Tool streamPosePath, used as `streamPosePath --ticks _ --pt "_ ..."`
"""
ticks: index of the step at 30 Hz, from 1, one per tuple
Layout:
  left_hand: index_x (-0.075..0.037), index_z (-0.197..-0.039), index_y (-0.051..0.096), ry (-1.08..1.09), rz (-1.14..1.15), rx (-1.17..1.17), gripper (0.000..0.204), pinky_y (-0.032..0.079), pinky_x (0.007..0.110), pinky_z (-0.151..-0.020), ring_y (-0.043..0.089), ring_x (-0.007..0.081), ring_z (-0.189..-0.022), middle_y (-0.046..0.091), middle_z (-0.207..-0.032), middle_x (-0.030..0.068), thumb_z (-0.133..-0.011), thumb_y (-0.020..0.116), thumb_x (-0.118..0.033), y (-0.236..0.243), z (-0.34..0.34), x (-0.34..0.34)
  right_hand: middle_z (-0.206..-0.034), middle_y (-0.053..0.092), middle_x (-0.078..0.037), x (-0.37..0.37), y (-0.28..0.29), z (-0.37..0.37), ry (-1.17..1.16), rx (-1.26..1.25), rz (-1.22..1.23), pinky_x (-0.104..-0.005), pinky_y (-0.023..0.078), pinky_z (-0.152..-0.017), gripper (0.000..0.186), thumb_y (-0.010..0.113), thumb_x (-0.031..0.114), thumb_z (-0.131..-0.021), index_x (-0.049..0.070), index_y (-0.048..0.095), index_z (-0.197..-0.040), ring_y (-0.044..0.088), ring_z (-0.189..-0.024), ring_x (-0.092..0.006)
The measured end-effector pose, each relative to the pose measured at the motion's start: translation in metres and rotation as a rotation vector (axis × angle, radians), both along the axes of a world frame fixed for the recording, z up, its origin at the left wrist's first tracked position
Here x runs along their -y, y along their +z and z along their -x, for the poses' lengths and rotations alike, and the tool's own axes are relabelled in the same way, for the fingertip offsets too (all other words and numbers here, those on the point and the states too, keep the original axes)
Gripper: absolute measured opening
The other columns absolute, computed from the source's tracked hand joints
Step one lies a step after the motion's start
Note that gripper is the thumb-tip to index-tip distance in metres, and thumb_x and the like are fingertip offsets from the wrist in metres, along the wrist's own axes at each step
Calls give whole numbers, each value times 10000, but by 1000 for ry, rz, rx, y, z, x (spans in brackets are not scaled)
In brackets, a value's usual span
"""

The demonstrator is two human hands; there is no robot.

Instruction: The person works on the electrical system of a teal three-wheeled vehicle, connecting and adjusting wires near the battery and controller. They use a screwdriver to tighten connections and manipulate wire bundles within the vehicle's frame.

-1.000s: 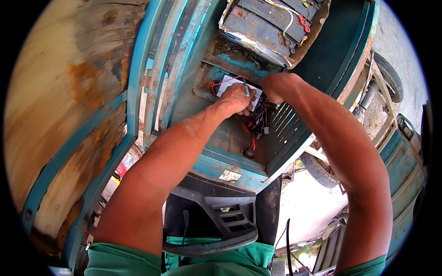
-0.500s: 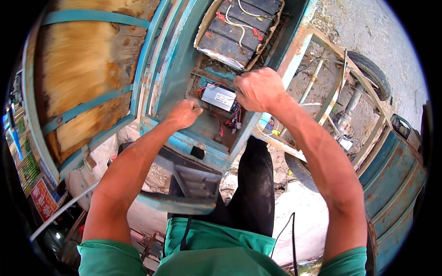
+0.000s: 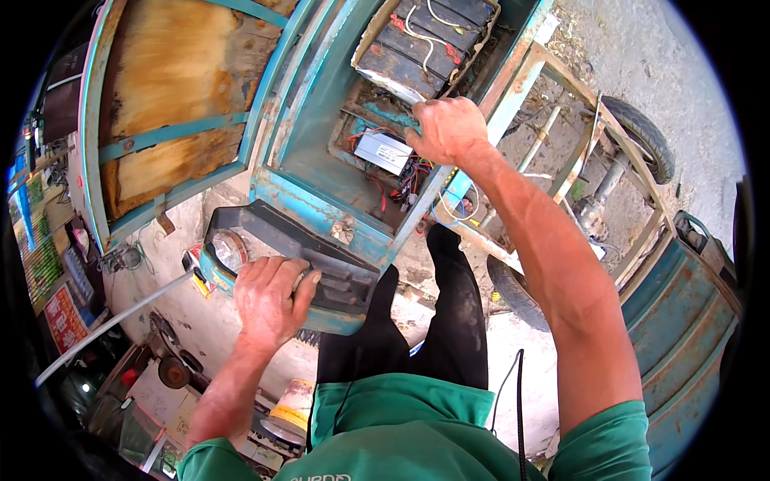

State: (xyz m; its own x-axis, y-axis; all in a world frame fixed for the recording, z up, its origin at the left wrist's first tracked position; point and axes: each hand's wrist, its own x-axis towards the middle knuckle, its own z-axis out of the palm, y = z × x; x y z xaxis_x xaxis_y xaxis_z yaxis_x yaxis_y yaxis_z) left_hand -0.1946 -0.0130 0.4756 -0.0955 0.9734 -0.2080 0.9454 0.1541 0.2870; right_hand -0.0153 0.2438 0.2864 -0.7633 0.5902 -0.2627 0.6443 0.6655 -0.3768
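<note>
My left hand (image 3: 273,297) is closed over the edge of a black plastic panel with teal trim (image 3: 337,276), low at centre-left; a small object by the thumb is hard to make out. My right hand (image 3: 447,128) is curled above the teal compartment (image 3: 301,172), near the battery box's lower edge; whatever its fingertips hold is hidden. Beside it lies a silver rectangular controller (image 3: 382,152) with red and dark wires (image 3: 401,192). The boxed batteries (image 3: 413,60) show white leads and red terminals.
An open teal-framed panel with weathered board (image 3: 168,72) is at left. A rusty frame (image 3: 577,176) with a tyre (image 3: 642,132) stands right, beside a corrugated teal body (image 3: 674,345). A long pale rod (image 3: 112,325) crosses lower left. My legs (image 3: 453,321) are below the compartment.
My left hand has left the controller and wires and moved down onto the black panel. My right hand rose slightly toward the battery box. The view widened, showing more floor and surroundings.
</note>
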Motion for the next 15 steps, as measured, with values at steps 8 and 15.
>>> streamPosePath --ticks 8,15 --pt "-69 -880 689 -15 -108 -30 181 441 420 -678 602 297 -727 639 -786 92 -769 778 -180 -2 2 14 -900 743 -181 3 22 7 -34 131 60 -448 561 -812 415 582 459 -854 105 746 -994 721 -895 -345" --pt "-63 -879 688 -17 -173 -80 237 458 438 -708 622 318 -796 659 -823 110 -838 750 -288 -9 11 27 -931 725 -179 121 58 -17 -445 -721 392 -395 551 -776 332 624 311 -924 13 688 -1056 710 -854 -310"
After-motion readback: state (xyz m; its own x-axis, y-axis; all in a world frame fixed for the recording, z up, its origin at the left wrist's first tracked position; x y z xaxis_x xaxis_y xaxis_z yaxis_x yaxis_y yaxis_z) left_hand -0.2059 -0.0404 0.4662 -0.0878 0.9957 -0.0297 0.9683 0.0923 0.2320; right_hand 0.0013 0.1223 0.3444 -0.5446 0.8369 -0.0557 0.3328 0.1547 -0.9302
